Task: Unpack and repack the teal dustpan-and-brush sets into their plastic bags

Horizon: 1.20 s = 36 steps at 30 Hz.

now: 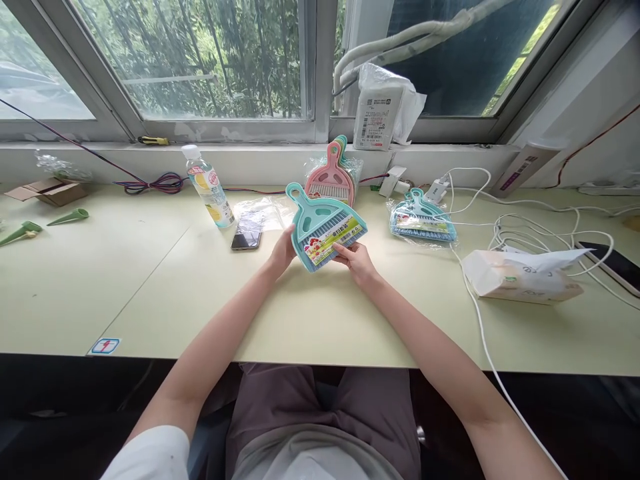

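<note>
A mint-green dustpan point(319, 212) is held up above the table, tilted, with its looped handle toward the upper left. A small brush with blue-grey bristles point(353, 237) and a printed yellow-green label point(333, 241) lies against it. My left hand point(284, 252) grips the dustpan's left side, its fingers mostly hidden behind. My right hand point(356, 260) pinches the lower edge of the set, thumb over the label. Just behind stand several pink and green dustpans point(331, 175) in clear wrap. To the right lies another wrapped blue dustpan set point(423, 219).
Left of my hands are a bottle point(209, 190), a phone point(247, 231) and a clear plastic bag point(273, 212). On the right, white cables point(530, 230) lie around a tissue pack point(520, 277). An open cardboard box point(60, 192) sits far left. The table edge point(325, 363) is near my lap.
</note>
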Motion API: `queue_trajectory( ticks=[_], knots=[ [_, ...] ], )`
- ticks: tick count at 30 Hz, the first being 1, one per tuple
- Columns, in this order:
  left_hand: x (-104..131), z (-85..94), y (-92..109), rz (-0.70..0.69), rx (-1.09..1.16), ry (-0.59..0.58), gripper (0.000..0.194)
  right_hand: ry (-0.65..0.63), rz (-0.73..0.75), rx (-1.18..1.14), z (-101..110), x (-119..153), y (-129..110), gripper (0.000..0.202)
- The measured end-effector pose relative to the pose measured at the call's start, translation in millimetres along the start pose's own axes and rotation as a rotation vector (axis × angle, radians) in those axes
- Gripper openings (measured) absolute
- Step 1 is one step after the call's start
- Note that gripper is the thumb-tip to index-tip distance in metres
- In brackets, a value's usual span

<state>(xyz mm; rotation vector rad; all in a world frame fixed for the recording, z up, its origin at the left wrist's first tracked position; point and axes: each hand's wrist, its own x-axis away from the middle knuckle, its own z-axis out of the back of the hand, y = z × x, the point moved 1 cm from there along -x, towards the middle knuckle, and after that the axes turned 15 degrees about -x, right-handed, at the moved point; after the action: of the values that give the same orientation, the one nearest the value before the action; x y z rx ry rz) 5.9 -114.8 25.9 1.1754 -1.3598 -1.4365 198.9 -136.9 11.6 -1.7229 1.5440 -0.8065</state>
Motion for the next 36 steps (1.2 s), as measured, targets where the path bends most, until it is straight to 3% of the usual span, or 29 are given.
queue_trajectory(
  ticks=[3,7,9,11,13,15,19,24,27,31,36],
  knots=[
    [-5,11.7,-2,-0.127,-0.302,0.165,0.059,0.023,-0.004,0.001,1,0,-2,0.034],
    [-4,31.5,1,-0.348,-0.946,0.511,0.049,0.073,0.001,-0.003,3,1,-7,0.028],
    [-4,39.7,-1,-0.297,-1.287,0.494,0.05,0.098,0.008,-0.003,4,0,-9,0.025],
    [-5,45.3,-5,-0.173,-1.505,0.351,0.043,0.119,0.011,-0.004,6,0,-10,0.022],
    [-7,46.8,-7,-0.095,-1.545,0.196,0.037,0.141,0.01,-0.011,9,-2,-10,0.02],
    [-8,44.3,-6,-0.098,-1.494,0.131,0.038,0.165,0.007,-0.016,11,-4,-10,0.019],
    [-5,34.9,2,-0.077,-1.494,0.238,0.055,0.189,-0.006,0.002,14,-6,-11,0.016],
    [3,29.9,6,-0.039,-1.587,0.474,0.049,0.19,-0.022,0.059,10,-4,-13,0.017],
    [1,32.4,1,0.007,-1.632,0.377,0.064,0.169,-0.037,0.075,9,-3,-12,0.016],
    [-3,37.8,-7,0.127,-1.608,0.135,0.051,0.15,-0.063,0.113,8,-2,-10,0.011],
    [-1,40.6,-4,0.043,-1.65,0.279,0.034,0.169,-0.099,0.149,5,0,-11,0.01]
  ],
)
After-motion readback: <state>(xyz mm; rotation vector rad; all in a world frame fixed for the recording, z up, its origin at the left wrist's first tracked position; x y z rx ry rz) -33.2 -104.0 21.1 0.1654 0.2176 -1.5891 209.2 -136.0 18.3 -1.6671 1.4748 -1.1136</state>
